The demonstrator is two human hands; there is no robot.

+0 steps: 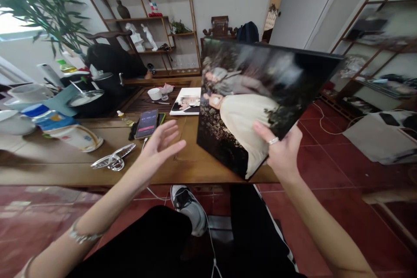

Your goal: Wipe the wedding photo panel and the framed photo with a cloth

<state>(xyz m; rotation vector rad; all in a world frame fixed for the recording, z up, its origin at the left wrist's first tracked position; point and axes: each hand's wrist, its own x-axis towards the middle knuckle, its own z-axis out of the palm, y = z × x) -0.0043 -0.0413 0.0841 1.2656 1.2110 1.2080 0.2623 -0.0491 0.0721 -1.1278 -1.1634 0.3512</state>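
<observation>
Brown wood with a smooth sheen forms the desk (pixel 190 167); above its front right corner a glossy, dark, rectangular photo panel (pixel 254 91) tilts in the air. The right hand (pixel 283 147) grips its lower right edge, thumb across the front. The left hand (pixel 159 143) hovers inside the front edge, fingers loosely spread and free. Near it lie a flat phone (pixel 147 124) and, toward that edge, a clear, looped hair clip (pixel 114 160).

You've got a leafy plant (pixel 48 6) far left, shelf unit (pixel 193 19) w/ a dark vase (pixel 123 10) above 2 white statues (pixel 136 39), dk backpack (pixel 248 32) by the carved chair (pixel 220 26), n a blue-capped bottle (pixel 65 127) on ur table (pixel 184 156).
</observation>
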